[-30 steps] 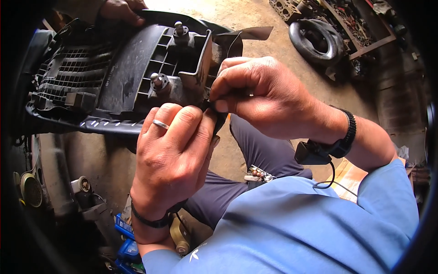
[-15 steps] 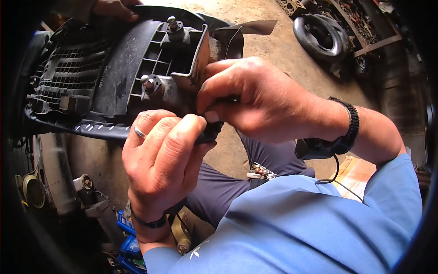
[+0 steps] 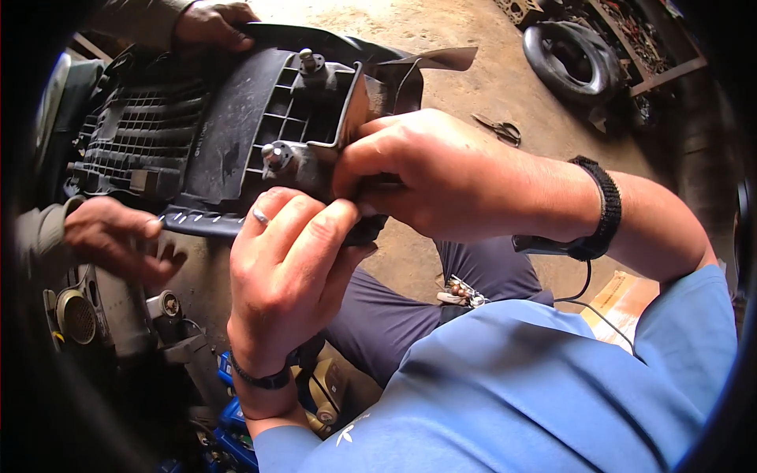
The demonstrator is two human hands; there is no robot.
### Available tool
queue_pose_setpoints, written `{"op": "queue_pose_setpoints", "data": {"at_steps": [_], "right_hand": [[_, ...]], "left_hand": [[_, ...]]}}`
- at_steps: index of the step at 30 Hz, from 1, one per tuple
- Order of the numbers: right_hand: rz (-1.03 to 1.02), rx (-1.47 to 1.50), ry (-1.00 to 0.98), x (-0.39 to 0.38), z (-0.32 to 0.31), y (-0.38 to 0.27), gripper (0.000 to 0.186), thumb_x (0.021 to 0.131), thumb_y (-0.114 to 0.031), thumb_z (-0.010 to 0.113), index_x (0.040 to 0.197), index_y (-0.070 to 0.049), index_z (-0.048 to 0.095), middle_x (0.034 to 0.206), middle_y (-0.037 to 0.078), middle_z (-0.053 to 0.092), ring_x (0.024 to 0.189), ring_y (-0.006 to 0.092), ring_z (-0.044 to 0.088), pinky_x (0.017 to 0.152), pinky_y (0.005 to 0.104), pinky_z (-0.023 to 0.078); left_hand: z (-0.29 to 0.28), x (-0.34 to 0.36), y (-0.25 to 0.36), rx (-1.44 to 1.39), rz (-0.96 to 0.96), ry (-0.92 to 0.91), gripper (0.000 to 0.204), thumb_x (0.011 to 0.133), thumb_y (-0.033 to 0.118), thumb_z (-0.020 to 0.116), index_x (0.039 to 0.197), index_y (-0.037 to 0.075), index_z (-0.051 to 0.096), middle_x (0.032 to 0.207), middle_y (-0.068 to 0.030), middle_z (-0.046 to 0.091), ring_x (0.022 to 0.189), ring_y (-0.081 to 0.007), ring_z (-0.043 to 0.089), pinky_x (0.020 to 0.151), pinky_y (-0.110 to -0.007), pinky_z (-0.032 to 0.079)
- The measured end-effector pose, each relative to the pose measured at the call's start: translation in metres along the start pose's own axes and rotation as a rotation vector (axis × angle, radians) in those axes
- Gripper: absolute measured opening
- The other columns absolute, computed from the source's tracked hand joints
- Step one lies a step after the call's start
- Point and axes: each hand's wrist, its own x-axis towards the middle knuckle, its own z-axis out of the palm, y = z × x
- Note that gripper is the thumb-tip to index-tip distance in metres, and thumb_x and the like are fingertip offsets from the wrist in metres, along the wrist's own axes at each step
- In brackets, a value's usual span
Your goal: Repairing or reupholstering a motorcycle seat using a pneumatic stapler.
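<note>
An upturned black motorcycle seat [image 3: 225, 154], its ribbed plastic base on top, lies across the upper left. Two metal-tipped mounts [image 3: 276, 155] rise from the base, and a row of staples runs along the near edge. My left hand [image 3: 296, 252], wearing a ring, has its fingers closed on the seat's near right corner. Right beside it, my right hand [image 3: 402, 173] pinches the same corner, fingertips almost meeting the left ones. What they grip is mostly hidden. A loose black cover flap [image 3: 445, 59] sticks out at the far right end.
A co-worker's hand [image 3: 213, 25] grips the seat's far edge; their other hand [image 3: 126, 236] touches the near left edge. On the floor are scissors [image 3: 501, 128], a black inner tube [image 3: 573, 63] and a tray of metal parts [image 3: 650, 43]. Blue bottles [image 3: 236, 430] stand at lower left.
A co-worker's second hand has come in at the left near the seat's stapled edge. The seat sits slightly further right and lower in view. My two hands keep their hold at the corner.
</note>
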Motion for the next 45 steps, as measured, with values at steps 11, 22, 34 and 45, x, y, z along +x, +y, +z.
{"op": "queue_pose_setpoints", "data": {"at_steps": [11,22,34,45], "right_hand": [[-0.322,-0.030,0.254,-0.011,0.012,0.030,0.033,0.092,-0.006,0.088,0.116,-0.007,0.066,0.114,0.014,0.064,0.105,0.0378,0.068,0.086,0.0458,0.057],[-0.337,0.331,0.091,-0.002,-0.009,0.047,0.037,0.094,-0.007,0.092,0.124,-0.007,0.069,0.107,0.002,0.065,0.085,0.0118,0.063,0.069,0.0312,0.053],[-0.694,-0.324,0.577,-0.026,0.038,0.062,0.029,0.078,-0.023,0.085,0.100,-0.008,0.074,0.101,0.005,0.061,0.092,0.0254,0.067,0.070,0.0382,0.061],[-0.714,-0.065,0.450,-0.018,0.033,0.052,0.029,0.080,-0.007,0.093,0.106,-0.005,0.080,0.097,0.006,0.070,0.084,0.0268,0.067,0.073,0.0392,0.056]], "left_hand": [[-0.005,0.009,0.006,-0.045,-0.074,-0.087,0.053,0.076,0.007,0.093,0.126,0.000,0.078,0.100,-0.0123,0.072,0.088,-0.0353,0.069,0.085,-0.045,0.057],[-0.008,0.014,0.010,0.083,-0.030,-0.202,0.047,0.073,0.003,0.091,0.119,0.003,0.082,0.106,-0.0072,0.070,0.091,-0.0324,0.065,0.084,-0.043,0.055],[-0.011,0.014,0.010,0.065,-0.084,-0.233,0.044,0.076,0.006,0.091,0.119,0.002,0.085,0.095,-0.0076,0.070,0.088,-0.0289,0.065,0.080,-0.041,0.053],[-0.010,0.011,0.008,0.023,-0.087,-0.190,0.042,0.076,0.010,0.091,0.116,0.000,0.083,0.102,-0.0136,0.073,0.093,-0.0338,0.068,0.085,-0.044,0.056]]}}
